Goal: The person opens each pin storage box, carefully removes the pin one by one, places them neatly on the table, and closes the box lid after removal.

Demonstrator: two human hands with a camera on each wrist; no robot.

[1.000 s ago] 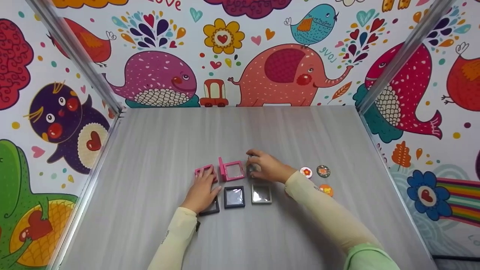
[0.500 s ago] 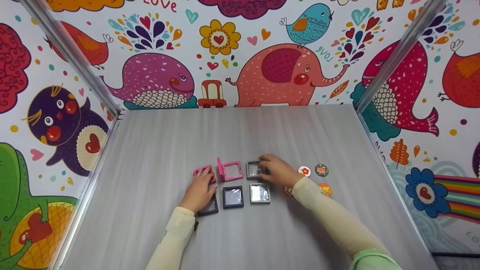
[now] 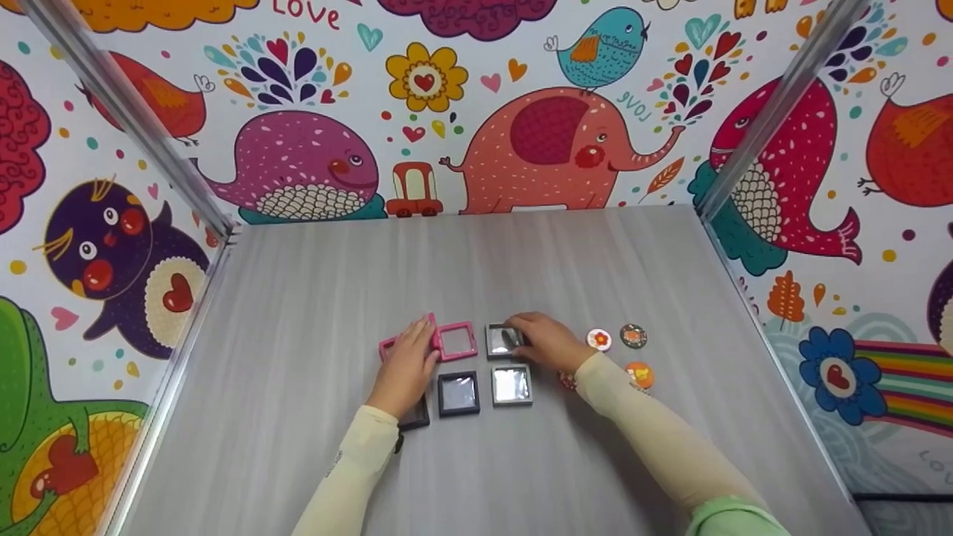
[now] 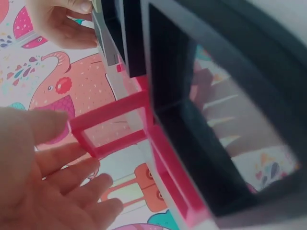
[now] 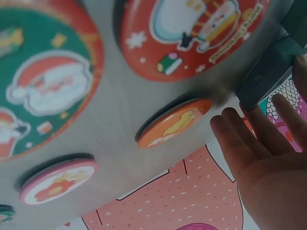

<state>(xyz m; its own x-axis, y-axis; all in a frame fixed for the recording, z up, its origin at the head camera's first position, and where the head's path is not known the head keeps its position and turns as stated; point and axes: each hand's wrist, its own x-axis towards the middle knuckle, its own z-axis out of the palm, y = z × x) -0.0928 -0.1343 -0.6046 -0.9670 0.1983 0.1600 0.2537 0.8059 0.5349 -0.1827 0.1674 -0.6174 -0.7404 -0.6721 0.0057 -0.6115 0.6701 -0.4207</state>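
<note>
My left hand (image 3: pixel 406 368) has its fingers outstretched against a pink frame panel (image 4: pixel 108 114) that stands upright. Beside that panel lies a square pink frame (image 3: pixel 457 357) with a see-through window; another pink frame (image 3: pixel 385 347) lies partly hidden under the fingers. Under my left wrist is a black frame (image 3: pixel 418 423), largely covered. My right hand (image 3: pixel 549 342) holds the right edge of a grey frame (image 3: pixel 494 344), thumb on one side and fingers on the other in the right wrist view, where the grey frame (image 5: pixel 268 72) shows only in part.
In the front row are a navy frame (image 3: pixel 459 411) and a silver-grey frame (image 3: pixel 511 401). Several round badges lie to the right, among them a flower badge (image 3: pixel 598 340), an orange badge (image 3: pixel 639 374) and a red Christmas badge (image 5: pixel 192 62). Cartoon-printed walls enclose the table (image 3: pixel 327 275).
My left hand has shifted right, from lying over the left pink frame to the upright panel. My right hand has slid from over the grey frame to its right edge, uncovering it.
</note>
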